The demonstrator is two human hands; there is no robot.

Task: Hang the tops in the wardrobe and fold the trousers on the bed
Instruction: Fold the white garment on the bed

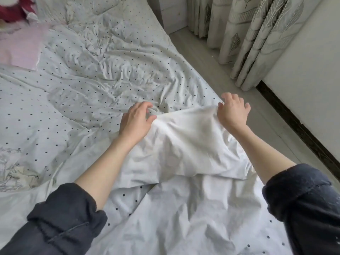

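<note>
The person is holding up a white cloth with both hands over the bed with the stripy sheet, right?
Almost. The sheet is not stripy: the head view shows it white with small dark dots. The rest holds: the left hand and the right hand both grip the top edge of the white cloth over the bed.

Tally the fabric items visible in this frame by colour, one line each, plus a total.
Plain white garment, held by left hand and right hand: 1
White dotted bedding: 1
Pink pillow: 1
Leaf-patterned curtains: 1
Dark red item, blurred: 1
Total: 5
</note>
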